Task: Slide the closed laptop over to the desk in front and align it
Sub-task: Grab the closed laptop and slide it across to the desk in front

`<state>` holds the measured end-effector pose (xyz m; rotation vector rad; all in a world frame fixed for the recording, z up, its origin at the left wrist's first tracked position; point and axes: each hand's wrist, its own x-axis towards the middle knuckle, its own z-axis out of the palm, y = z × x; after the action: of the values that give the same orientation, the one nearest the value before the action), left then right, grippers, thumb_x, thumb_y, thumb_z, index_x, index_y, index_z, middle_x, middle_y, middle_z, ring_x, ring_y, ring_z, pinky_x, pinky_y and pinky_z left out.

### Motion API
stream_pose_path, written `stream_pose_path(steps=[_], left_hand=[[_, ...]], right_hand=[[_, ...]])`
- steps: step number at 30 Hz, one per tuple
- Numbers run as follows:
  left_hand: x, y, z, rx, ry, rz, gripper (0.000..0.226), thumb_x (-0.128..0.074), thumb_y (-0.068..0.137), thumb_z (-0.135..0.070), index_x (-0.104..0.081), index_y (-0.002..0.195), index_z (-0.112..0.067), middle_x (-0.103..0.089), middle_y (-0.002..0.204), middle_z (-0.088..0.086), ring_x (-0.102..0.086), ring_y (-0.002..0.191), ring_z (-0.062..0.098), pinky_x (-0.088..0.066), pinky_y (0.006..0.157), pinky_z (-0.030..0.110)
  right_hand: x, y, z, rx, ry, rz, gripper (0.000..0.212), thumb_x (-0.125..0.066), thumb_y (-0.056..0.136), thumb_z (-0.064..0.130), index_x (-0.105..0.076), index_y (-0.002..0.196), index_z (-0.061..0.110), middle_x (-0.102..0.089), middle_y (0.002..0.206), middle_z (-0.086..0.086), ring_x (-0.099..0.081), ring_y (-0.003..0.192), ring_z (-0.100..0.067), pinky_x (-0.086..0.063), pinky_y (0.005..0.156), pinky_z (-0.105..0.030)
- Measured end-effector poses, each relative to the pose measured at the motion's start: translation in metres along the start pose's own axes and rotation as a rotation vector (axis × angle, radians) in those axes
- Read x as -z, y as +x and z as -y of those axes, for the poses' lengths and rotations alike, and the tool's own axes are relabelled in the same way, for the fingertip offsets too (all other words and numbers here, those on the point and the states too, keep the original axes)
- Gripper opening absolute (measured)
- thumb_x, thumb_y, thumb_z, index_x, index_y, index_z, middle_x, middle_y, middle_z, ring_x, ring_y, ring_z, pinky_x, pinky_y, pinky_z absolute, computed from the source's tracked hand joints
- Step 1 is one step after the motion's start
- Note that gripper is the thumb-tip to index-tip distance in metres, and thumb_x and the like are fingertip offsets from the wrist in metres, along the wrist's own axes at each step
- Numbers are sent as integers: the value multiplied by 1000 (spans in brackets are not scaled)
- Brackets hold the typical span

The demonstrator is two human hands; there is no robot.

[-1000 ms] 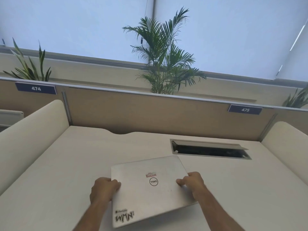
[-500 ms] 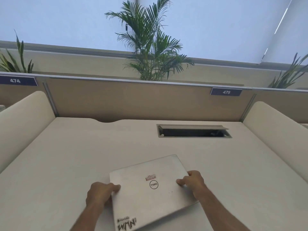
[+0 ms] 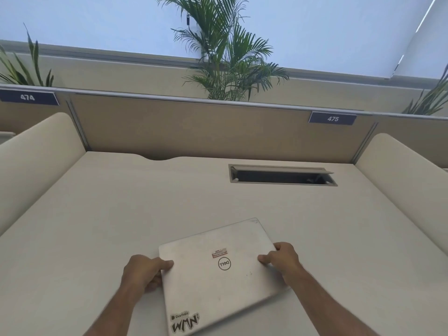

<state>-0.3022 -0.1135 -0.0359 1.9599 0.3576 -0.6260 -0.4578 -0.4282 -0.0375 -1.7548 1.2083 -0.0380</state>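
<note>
A closed silver laptop [image 3: 218, 277] with a round logo and stickers lies flat on the cream desk [image 3: 121, 214], near its front edge and turned at a slant, far right corner pointing away. My left hand [image 3: 145, 271] grips its left edge, thumb on the lid. My right hand [image 3: 282, 259] holds the right edge, fingers curled over the lid. Both forearms reach in from the bottom of the view.
An open cable hatch [image 3: 282, 177] is sunk in the desk at the back right. A tan partition [image 3: 194, 127] with tags 474 and 475 closes the back. Cream side panels [image 3: 36, 151] flank the desk. A palm plant [image 3: 228, 59] stands behind.
The laptop stays in both hands at the same slant. The view has shifted, with the partition and hatch sitting at a different place in the picture.
</note>
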Motion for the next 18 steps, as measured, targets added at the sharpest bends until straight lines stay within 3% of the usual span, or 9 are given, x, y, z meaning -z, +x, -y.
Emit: stream_pose_path(steps=[12,18], left_hand=[[2,-7,6,-40,126,19,31,-91,60,-10,-67,69,8,-67,57,21,-58,44,26,-54,54,36],[3,-8,5,-141,340,23,34,-89,62,-23,-70,63,6,-72,53,17,-72,51,31,-62,58,41]], right_hand=[[3,-15,-14,4,-103,-30,33,-86,66,20,-70,93,11,-74,98,-7,-69,97,-31,-59,88,-43],[1,-19,-16,-1,-146,-54,41,-85,66,27,-70,103,15,-72,107,-6,-65,106,-31,-56,94,-46]])
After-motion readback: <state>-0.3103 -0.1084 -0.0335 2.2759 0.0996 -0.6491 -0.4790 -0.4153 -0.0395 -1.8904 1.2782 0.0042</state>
